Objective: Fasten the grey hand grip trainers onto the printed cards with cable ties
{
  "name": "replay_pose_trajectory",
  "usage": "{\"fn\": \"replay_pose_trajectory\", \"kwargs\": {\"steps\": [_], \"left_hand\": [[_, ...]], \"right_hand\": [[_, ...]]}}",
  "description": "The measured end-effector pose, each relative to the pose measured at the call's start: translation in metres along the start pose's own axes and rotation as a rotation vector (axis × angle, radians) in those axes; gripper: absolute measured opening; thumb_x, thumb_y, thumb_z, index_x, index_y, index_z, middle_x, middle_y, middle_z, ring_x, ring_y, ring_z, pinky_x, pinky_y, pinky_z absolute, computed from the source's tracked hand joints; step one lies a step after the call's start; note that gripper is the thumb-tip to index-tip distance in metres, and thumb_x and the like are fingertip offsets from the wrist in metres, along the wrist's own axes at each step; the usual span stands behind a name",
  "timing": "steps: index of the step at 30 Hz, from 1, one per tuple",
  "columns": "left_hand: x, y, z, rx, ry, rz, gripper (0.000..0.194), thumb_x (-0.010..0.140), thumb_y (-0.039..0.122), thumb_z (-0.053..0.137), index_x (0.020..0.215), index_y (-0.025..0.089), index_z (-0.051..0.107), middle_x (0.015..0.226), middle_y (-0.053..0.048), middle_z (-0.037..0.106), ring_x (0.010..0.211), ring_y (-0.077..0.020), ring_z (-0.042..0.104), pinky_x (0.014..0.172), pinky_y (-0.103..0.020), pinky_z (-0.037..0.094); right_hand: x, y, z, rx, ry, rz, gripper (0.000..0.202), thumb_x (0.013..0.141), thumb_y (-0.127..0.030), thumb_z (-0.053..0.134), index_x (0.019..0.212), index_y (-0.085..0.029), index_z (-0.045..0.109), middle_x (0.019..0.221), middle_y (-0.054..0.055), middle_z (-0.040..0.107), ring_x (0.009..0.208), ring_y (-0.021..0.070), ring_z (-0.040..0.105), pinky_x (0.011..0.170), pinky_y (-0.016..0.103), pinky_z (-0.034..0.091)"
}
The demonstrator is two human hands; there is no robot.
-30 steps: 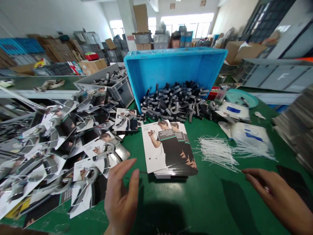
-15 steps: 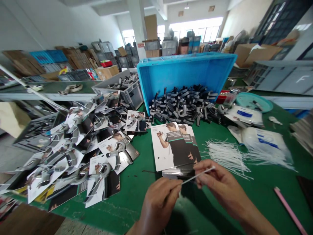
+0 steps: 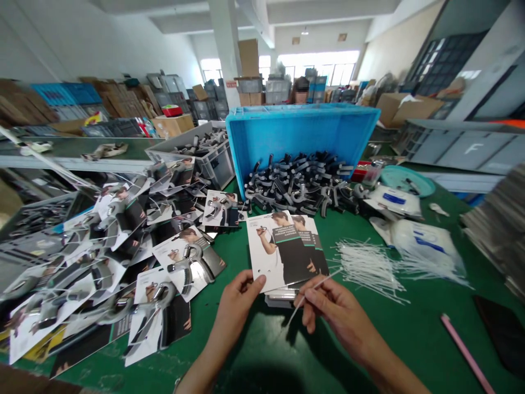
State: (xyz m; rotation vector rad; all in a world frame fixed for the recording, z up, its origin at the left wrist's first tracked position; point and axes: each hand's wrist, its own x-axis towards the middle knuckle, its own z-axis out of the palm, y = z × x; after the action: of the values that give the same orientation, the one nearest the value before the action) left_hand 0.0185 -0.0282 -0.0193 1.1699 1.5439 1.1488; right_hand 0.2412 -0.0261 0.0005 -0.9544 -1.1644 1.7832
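Note:
My left hand (image 3: 243,295) pinches the lower left corner of the top printed card (image 3: 262,262), thumb on its face. The card lies on a stack of like cards and has small holes near its lower left. In my right hand (image 3: 324,301), thumb and fingers are closed on a thin white cable tie (image 3: 296,312), which slants down to the left in front of the stack. A loose pile of white cable ties (image 3: 369,268) lies just right of the stack. Left of it, several hand grippers (image 3: 162,298) lie attached to cards.
Behind the cards, a blue crate (image 3: 295,131) tipped on its side spills loose hand grippers (image 3: 299,180) onto the green table (image 3: 221,355). Bags of cable ties (image 3: 424,241), a pink strip (image 3: 465,350) and a dark phone-like slab (image 3: 500,328) lie right. A person (image 3: 301,90) is beyond the crate.
My left hand has let go of the cable tie and moved to the top card's corner. My right hand keeps the tie, now lower and tilted more steeply.

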Motion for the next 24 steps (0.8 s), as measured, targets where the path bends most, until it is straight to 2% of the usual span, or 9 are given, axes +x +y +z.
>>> {"fn": "replay_pose_trajectory", "kwargs": {"steps": [1, 3, 5, 6, 8, 10, 13, 18, 24], "left_hand": [[0.003, 0.000, -0.001, -0.058, -0.022, -0.009, 0.034, 0.085, 0.049, 0.066, 0.093, 0.015, 0.069, 0.085, -0.004, 0.072, 0.077, -0.0187, 0.064, 0.071, -0.028, 0.049], [0.007, 0.004, -0.007, -0.142, 0.042, -0.001, 0.033, 0.086, 0.047, 0.066, 0.097, 0.016, 0.070, 0.094, -0.005, 0.073, 0.086, -0.0196, 0.066, 0.077, -0.028, 0.050], [0.008, 0.014, -0.016, -0.196, 0.126, 0.019, 0.035, 0.086, 0.045, 0.066, 0.106, 0.017, 0.069, 0.095, -0.004, 0.073, 0.085, -0.0189, 0.067, 0.075, -0.027, 0.051], [0.007, 0.019, -0.021, -0.218, 0.123, 0.026, 0.036, 0.087, 0.045, 0.065, 0.109, 0.017, 0.068, 0.091, -0.004, 0.073, 0.079, -0.0177, 0.067, 0.071, -0.027, 0.052], [0.005, 0.030, -0.029, -0.246, 0.023, 0.015, 0.038, 0.089, 0.045, 0.063, 0.115, 0.017, 0.066, 0.075, -0.001, 0.070, 0.063, -0.0151, 0.064, 0.061, -0.025, 0.051], [0.003, 0.037, -0.033, -0.244, -0.124, -0.013, 0.038, 0.090, 0.044, 0.062, 0.116, 0.016, 0.065, 0.061, 0.002, 0.064, 0.052, -0.0128, 0.058, 0.054, -0.024, 0.048], [0.004, 0.038, -0.032, -0.214, -0.203, -0.015, 0.033, 0.087, 0.043, 0.066, 0.104, 0.014, 0.069, 0.062, 0.002, 0.063, 0.050, -0.0103, 0.055, 0.051, -0.021, 0.045], [0.013, 0.027, -0.025, -0.236, -0.196, -0.017, 0.034, 0.086, 0.046, 0.066, 0.095, 0.013, 0.069, 0.068, 0.000, 0.064, 0.054, -0.0108, 0.056, 0.052, -0.021, 0.046], [0.015, 0.017, -0.029, -0.289, -0.104, -0.009, 0.031, 0.086, 0.042, 0.066, 0.094, 0.013, 0.068, 0.067, 0.001, 0.064, 0.047, -0.0098, 0.055, 0.045, -0.021, 0.043]], "right_hand": [[0.000, 0.000, 0.000, 0.001, -0.005, -0.001, 0.029, 0.091, -0.045, 0.066, 0.095, -0.017, 0.063, 0.084, 0.005, 0.072, 0.056, 0.0113, 0.064, 0.056, 0.025, 0.051], [-0.002, -0.005, -0.002, -0.021, -0.008, -0.019, 0.025, 0.091, -0.041, 0.067, 0.100, -0.017, 0.064, 0.089, 0.005, 0.072, 0.062, 0.0120, 0.066, 0.061, 0.026, 0.053], [-0.004, -0.015, -0.008, -0.073, 0.008, -0.062, 0.025, 0.092, -0.037, 0.067, 0.108, -0.019, 0.063, 0.092, 0.004, 0.071, 0.069, 0.0133, 0.068, 0.067, 0.027, 0.055], [-0.004, -0.023, -0.012, -0.111, 0.030, -0.092, 0.026, 0.092, -0.036, 0.067, 0.113, -0.020, 0.062, 0.093, 0.004, 0.071, 0.072, 0.0136, 0.068, 0.068, 0.027, 0.055], [0.000, -0.040, -0.017, -0.194, 0.086, -0.172, 0.028, 0.092, -0.034, 0.067, 0.117, -0.022, 0.061, 0.093, 0.003, 0.071, 0.072, 0.0135, 0.068, 0.066, 0.027, 0.055], [0.009, -0.057, -0.016, -0.272, 0.136, -0.282, 0.023, 0.092, -0.034, 0.068, 0.111, -0.022, 0.062, 0.088, 0.002, 0.071, 0.069, 0.0131, 0.067, 0.065, 0.026, 0.054], [0.029, -0.072, -0.002, -0.338, 0.136, -0.405, 0.015, 0.093, -0.034, 0.066, 0.097, -0.020, 0.062, 0.077, 0.001, 0.072, 0.068, 0.0140, 0.069, 0.067, 0.026, 0.056], [0.061, -0.063, 0.024, -0.519, 0.024, -0.509, 0.018, 0.100, -0.036, 0.053, 0.100, -0.018, 0.059, 0.080, 0.004, 0.072, 0.066, 0.0143, 0.071, 0.064, 0.027, 0.059], [0.089, -0.046, 0.031, -0.830, -0.139, -0.612, 0.018, 0.104, -0.032, 0.042, 0.108, -0.020, 0.054, 0.074, 0.001, 0.068, 0.062, 0.0131, 0.069, 0.062, 0.026, 0.056]]}}
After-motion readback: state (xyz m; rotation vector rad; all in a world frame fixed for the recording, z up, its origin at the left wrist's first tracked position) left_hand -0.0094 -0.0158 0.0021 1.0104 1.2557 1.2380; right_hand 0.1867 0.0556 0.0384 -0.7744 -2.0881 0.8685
